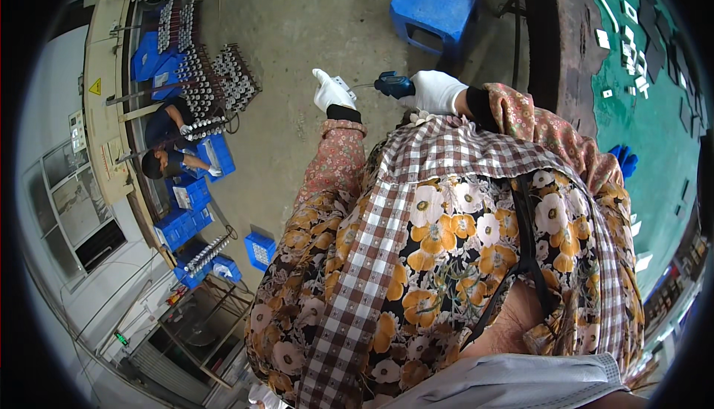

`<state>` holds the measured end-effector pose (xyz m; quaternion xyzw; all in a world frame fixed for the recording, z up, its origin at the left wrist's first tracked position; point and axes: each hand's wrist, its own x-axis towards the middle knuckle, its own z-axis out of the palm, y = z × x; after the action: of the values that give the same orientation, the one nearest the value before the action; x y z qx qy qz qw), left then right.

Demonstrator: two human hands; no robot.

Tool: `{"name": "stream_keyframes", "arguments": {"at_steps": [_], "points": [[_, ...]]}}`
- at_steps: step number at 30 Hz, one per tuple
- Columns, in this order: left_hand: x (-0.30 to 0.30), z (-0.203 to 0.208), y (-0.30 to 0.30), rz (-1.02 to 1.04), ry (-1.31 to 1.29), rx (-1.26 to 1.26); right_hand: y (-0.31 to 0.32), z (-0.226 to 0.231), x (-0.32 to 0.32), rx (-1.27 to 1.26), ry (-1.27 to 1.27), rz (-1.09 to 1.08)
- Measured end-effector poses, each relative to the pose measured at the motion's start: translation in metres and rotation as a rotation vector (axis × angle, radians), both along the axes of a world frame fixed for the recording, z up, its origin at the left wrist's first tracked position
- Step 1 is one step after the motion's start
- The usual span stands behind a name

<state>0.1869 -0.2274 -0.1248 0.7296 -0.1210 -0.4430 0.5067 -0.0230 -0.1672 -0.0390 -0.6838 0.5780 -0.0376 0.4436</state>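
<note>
My left hand (332, 92), in a white glove, is closed around a small white plate-like piece (343, 85) that has small holes or marks. My right hand (439, 93), gloved in white too, grips the dark blue handle of a thin-shafted tool (394, 84). Its slim metal shaft points left, with the tip at or very close to the white piece; whether they touch I cannot tell. The tool may be a screwdriver, but its tip is too small to make out. Both hands are held over the floor.
A blue plastic stool (433, 0) stands beyond my hands. At right, a green-topped table (613, 123) bears white pieces, dark pads and a blue glove (624, 160). Far left, a co-worker (167, 134) bends among blue crates (178, 227) and racks of metal parts (234, 78).
</note>
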Motion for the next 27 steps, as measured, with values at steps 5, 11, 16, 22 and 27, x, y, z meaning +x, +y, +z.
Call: {"name": "stream_keyframes", "arguments": {"at_steps": [5,11,16,22,27], "points": [[0.000,-0.009,0.001,-0.025,0.005,-0.026,0.004,0.004,-0.002,0.022,0.015,0.000],[-0.004,-0.010,0.004,-0.110,0.029,-0.086,0.005,0.004,-0.004,0.003,0.032,-0.074],[-0.011,-0.010,0.007,-0.101,0.043,-0.083,0.007,0.003,-0.005,0.018,0.037,-0.071],[-0.020,-0.019,0.009,-0.164,0.034,-0.058,0.009,-0.005,-0.010,0.005,0.057,-0.075],[-0.011,-0.034,0.007,-0.193,0.052,-0.093,0.012,-0.004,-0.012,-0.017,0.058,-0.101]]}}
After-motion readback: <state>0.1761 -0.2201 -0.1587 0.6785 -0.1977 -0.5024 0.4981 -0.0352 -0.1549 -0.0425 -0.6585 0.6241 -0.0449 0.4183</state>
